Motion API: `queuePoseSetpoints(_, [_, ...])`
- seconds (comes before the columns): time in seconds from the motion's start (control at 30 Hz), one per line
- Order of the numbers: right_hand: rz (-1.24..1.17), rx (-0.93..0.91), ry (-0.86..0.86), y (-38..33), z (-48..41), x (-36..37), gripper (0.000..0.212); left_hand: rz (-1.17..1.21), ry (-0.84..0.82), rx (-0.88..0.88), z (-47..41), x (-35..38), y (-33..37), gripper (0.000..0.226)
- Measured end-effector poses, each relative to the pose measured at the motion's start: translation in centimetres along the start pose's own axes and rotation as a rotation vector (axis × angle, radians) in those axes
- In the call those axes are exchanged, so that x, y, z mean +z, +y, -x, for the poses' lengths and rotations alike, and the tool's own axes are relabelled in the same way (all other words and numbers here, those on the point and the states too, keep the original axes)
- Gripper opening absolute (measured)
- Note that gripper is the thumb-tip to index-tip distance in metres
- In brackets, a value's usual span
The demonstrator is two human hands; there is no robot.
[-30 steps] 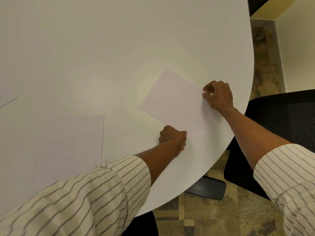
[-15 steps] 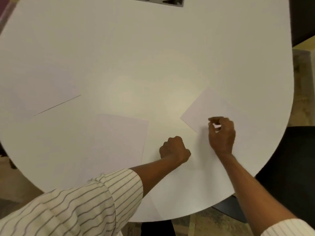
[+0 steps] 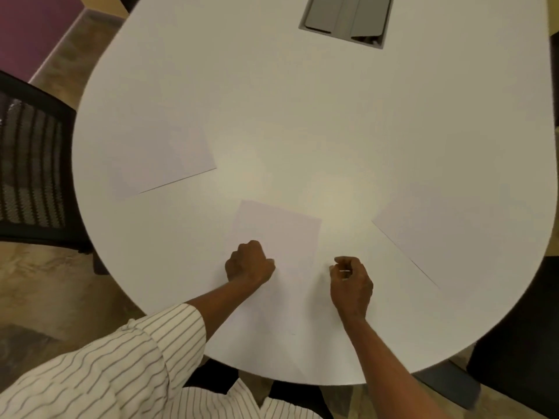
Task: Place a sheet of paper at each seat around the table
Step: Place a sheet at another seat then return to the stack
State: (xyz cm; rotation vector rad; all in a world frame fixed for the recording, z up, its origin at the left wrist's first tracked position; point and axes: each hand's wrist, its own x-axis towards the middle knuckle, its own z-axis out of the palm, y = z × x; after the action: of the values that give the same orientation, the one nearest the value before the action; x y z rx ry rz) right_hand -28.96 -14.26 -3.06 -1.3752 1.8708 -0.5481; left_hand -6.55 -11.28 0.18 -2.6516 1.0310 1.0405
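Plainly, the white bench (image 3: 302,110) fills most of the view, rounded at its near end, with a grey hatch (image 3: 344,18) set into it at the far side. A black mesh chair (image 3: 30,167) is seen at the left edge, and part of another dark chair (image 3: 520,373) at the near right. Three sheets are laid flat on the bench: a left sheet (image 3: 160,158) before the mesh chair, a right sheet (image 3: 438,234) angled toward the right rim, and a middle sheet (image 3: 281,234) at the near end.

The left hand (image 3: 249,263) is rested on the near left part of the middle sheet, its fingers (image 3: 267,263) curled into a loose fist; whether the paper is pinched under them cannot be told. The right hand (image 3: 351,281) is held just right of that sheet, fingers bent inward with thumb and forefinger nearly met, and nothing is seen gripped between them.

Each sheet is judged to be very light, thin and limp, so it will sag if lifted by one corner and may be creased by a hard pinch. On this smooth top it should slide easily under a flat palm, yet lying flush it offers no raised edge. A hold is best taken at a near corner or edge, ideally after it is slid past the rim, and two opposite edges are best supported in carrying.
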Motion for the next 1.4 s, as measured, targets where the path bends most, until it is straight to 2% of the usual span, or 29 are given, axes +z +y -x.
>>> queuePoseSetpoints(0.1, [0.034,0.176,-0.033,-0.1,2.8,1.1,0.022,-0.022,0.062,-0.012,0.0,-1.2,-4.5,0.037])
queuePoseSetpoints(0.2, [0.093,0.284,-0.073,-0.2,5.1,2.1,0.037,-0.01,0.112,-0.029,0.2,-1.8,-7.9,0.048])
queuePoseSetpoints(0.3, [0.119,0.353,-0.072,-0.3,6.6,3.0,0.046,0.019,0.093,-0.066,0.4,-1.8,-9.6,0.065])
queuePoseSetpoints(0.43, [0.153,0.411,-0.066,-0.9,7.7,4.2,0.046,0.099,0.046,-0.113,0.6,-1.9,-10.2,0.07])
queuePoseSetpoints(0.7, [0.114,0.449,-0.09,-1.6,9.3,5.2,0.048,0.235,-0.06,-0.159,0.4,-2.0,-10.4,0.044])
queuePoseSetpoints(0.8, [0.09,0.464,-0.089,-1.6,9.8,5.6,0.046,0.253,-0.072,-0.156,0.6,-1.5,-10.6,0.041])
queuePoseSetpoints(1.07, [0.055,0.494,-0.05,-1.4,10.6,6.1,0.037,0.277,-0.063,-0.151,0.9,-1.3,-10.8,0.028])
queuePoseSetpoints(1.2, [0.013,0.502,-0.017,-1.0,11.0,6.2,0.023,0.357,-0.101,-0.128,0.6,-1.6,-11.5,0.016])
queuePoseSetpoints(1.4, [-0.032,0.437,0.054,-0.8,11.8,6.1,0.014,0.429,-0.099,-0.04,0.7,-2.1,-12.4,0.025])
